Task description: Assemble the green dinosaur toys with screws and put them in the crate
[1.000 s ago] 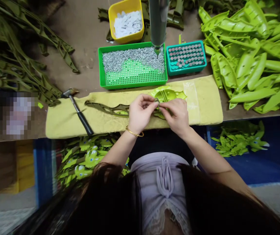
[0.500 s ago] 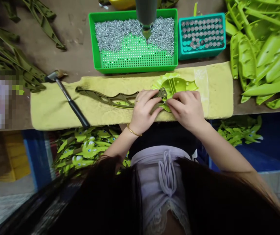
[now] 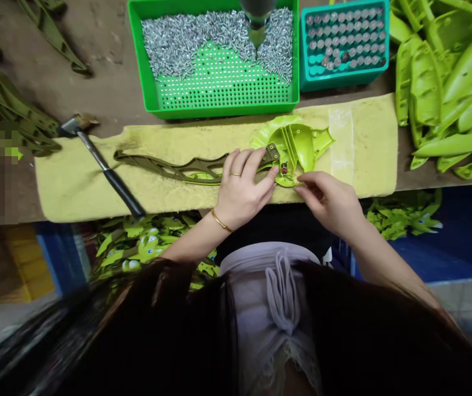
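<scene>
Your left hand (image 3: 240,190) sits on the toy shell (image 3: 302,146), its fingers pressed together and bearing down where the shell joins the olive plastic arm (image 3: 165,169). Your left fingertips (image 3: 261,176) end just beside a small metal plate (image 3: 273,153) set in the shell. Your right hand (image 3: 329,201) is at the shell's lower edge, thumb and forefinger drawn close in a small pinch; you can't tell from this view whether they hold anything tiny or touch the shell. The shell lies open side up on a yellow pad (image 3: 368,154), between your hands and the green tray (image 3: 219,113) of screws (image 3: 215,41). The tip of an electric screwdriver (image 3: 256,25) hangs over those screws, and a teal block (image 3: 345,82) of small round parts (image 3: 343,41) sits just beside the tray. To your left, a hammer (image 3: 104,168) lies across the pad, and to your right, lime plastic shells (image 3: 459,93) lie heaped on the bench (image 3: 409,176).
</scene>
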Motion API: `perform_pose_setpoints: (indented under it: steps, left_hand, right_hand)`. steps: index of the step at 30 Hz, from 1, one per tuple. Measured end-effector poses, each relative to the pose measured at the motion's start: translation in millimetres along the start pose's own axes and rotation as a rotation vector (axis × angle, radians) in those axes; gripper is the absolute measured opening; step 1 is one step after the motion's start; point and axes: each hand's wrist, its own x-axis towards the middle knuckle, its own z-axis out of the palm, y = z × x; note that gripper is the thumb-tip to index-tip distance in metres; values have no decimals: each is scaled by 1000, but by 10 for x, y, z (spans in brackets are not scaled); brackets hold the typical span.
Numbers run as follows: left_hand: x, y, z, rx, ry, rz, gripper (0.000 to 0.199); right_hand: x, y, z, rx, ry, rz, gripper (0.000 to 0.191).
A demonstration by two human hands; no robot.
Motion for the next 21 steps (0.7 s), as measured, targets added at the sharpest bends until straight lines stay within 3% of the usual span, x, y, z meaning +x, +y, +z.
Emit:
perform_pose_setpoints:
  steps: [2, 6, 9, 11, 14, 17, 21]
  left_hand:
    - [18, 29, 0, 12, 5, -1, 33]
    - [119, 124, 23, -3, 39, -69, 28]
    - [200, 177, 56, -46, 89, -132, 22]
    - [224, 184, 73, -63, 114, -151, 23]
    - [214, 162, 82, -95, 114, -172, 24]
    - [189, 134, 80, -127, 98, -197, 25]
    - [184, 129, 66, -134, 108, -200, 25]
  right_hand:
    - [0, -3, -23, 157, 5, 16, 10]
    - [138, -29, -11, 510, 16, 137, 11]
    - [207, 10, 63, 603, 112, 171, 13]
    - [195, 67, 127, 477, 209, 109, 11]
    - [128, 148, 212, 93, 296, -117, 9]
    - [76, 185, 271, -196, 280, -263, 12]
    - [61, 199, 292, -307, 201, -261, 17]
